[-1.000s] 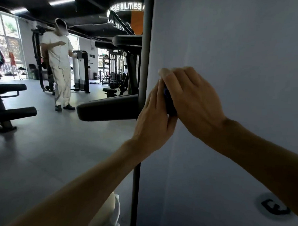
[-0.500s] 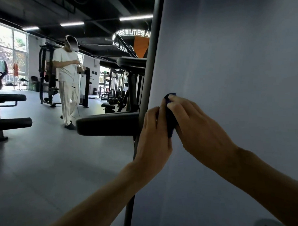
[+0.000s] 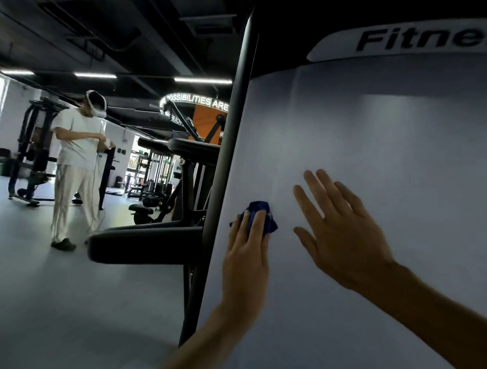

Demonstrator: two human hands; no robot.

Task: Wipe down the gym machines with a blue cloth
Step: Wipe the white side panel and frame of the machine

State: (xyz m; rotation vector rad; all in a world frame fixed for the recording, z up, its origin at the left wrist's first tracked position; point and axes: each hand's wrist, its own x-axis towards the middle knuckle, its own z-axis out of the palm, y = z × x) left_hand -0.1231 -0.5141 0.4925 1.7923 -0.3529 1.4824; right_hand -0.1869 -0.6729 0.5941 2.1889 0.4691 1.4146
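Both hands have parted since half a second ago: then they met over the cloth near the panel's left edge, and now the right hand (image 3: 342, 227) has let go and slid off to the right, while the view has tipped up to show a white strip lettered "Fitnes" (image 3: 414, 41) at the top of the machine. The small crumpled dark-blue cloth (image 3: 262, 215) sits under the fingertips of the left hand (image 3: 246, 254), pressed flat against the broad, smooth pale-grey panel of the gym machine (image 3: 374, 139), just inside the black upright post (image 3: 230, 157) that borders it. That hand's fingers lie straight and close together, pointing up the panel, forearm rising from below. The right hand is spread, fingers fanned up and slightly left, apparently flat on the bare panel just beside the cloth and holding nothing. Most unwiped surface lies up and to the right of the cloth, so the left hand, already on it, is likely to carry the stroke.
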